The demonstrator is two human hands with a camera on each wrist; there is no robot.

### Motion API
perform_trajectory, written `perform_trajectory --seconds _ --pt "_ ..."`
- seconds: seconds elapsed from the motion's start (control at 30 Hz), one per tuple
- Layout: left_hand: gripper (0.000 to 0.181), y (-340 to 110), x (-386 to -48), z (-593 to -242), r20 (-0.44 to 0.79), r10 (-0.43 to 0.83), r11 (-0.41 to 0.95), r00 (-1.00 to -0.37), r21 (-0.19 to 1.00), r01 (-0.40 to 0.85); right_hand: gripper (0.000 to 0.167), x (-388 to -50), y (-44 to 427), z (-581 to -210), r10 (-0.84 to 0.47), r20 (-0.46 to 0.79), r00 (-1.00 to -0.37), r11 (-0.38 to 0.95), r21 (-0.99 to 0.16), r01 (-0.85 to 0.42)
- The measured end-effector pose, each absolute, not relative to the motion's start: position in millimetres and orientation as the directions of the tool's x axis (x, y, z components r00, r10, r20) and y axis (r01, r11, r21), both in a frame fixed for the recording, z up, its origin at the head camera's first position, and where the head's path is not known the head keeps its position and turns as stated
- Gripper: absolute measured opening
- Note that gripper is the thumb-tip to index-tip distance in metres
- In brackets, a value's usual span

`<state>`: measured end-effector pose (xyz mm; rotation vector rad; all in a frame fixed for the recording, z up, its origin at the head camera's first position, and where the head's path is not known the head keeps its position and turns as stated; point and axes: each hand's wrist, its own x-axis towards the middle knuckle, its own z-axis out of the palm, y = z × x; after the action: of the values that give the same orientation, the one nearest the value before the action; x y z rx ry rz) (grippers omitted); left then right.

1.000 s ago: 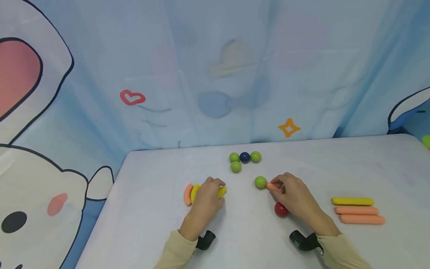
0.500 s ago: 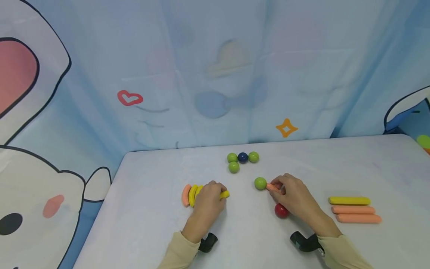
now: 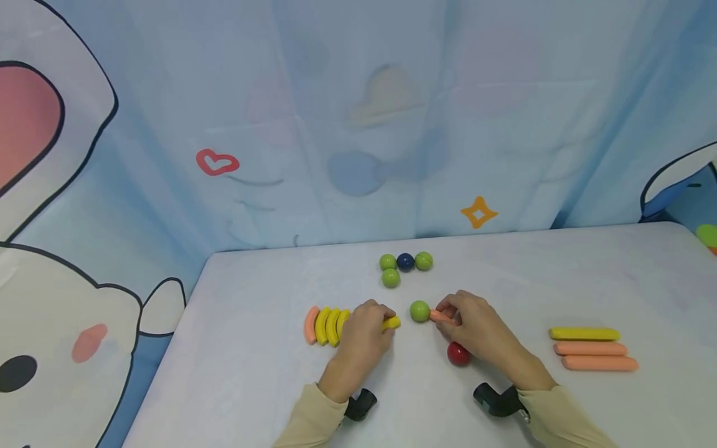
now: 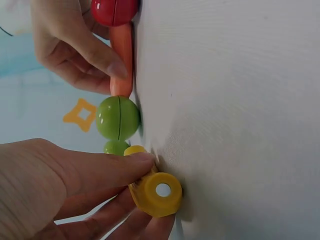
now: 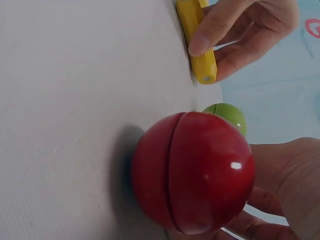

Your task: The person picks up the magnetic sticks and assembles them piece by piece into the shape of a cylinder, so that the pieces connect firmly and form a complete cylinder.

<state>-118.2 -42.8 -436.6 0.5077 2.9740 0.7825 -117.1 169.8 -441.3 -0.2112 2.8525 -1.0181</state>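
Observation:
My left hand [image 3: 363,333] pinches a yellow magnetic rod [image 4: 163,200] between thumb and fingers, low over the table. A pale magnet dot shows in the rod's end in the left wrist view. With thumb and fingertips my right hand [image 3: 478,330] holds an orange magnetic rod [image 4: 122,55]. One end of that rod touches a green ball [image 3: 419,311]; at its other end sits a red ball [image 5: 195,172]. A small gap separates the yellow rod's tip from the green ball. My fingers cover part of both rods.
Curved yellow pieces [image 3: 333,327] and a curved orange piece [image 3: 311,325] lie left of my left hand. Several green balls [image 3: 390,277] and a dark blue ball [image 3: 406,262] cluster behind. Straight yellow [image 3: 584,334] and orange rods [image 3: 600,363] lie at right.
My left hand has moved right with the yellow rod, uncovering more of the curved yellow pieces. My right hand has shifted slightly left, bringing the orange rod and both balls along.

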Motion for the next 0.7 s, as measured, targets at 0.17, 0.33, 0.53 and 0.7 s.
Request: perform_trajectory --seconds 0.17,0.33,0.53,0.7 --pt "0.018 -39.4 -119.5 -437.9 0.108 0.334 0.810 -0.937 0.476 0.343 0.025 -117.5 165.0 -441.5 -0.188 -0.055 -0.981 0.759 -0.641 -0.110" --pt "0.018 -37.3 -122.0 -438.1 0.130 0.335 0.812 -0.933 0.463 0.356 0.021 -118.7 161.6 -439.9 -0.209 -0.057 -0.976 0.759 -0.639 -0.125" --pt "0.018 -36.8 -122.8 -438.1 0.125 0.338 0.820 -0.933 0.448 0.357 0.022 -117.9 159.8 -438.3 -0.200 -0.081 -0.976 0.766 -0.634 -0.104" --pt "0.018 -36.1 -123.6 -438.3 0.130 0.342 0.823 -0.931 0.436 0.364 0.023 -118.0 160.6 -438.4 -0.202 -0.092 -0.975 0.762 -0.640 -0.097"
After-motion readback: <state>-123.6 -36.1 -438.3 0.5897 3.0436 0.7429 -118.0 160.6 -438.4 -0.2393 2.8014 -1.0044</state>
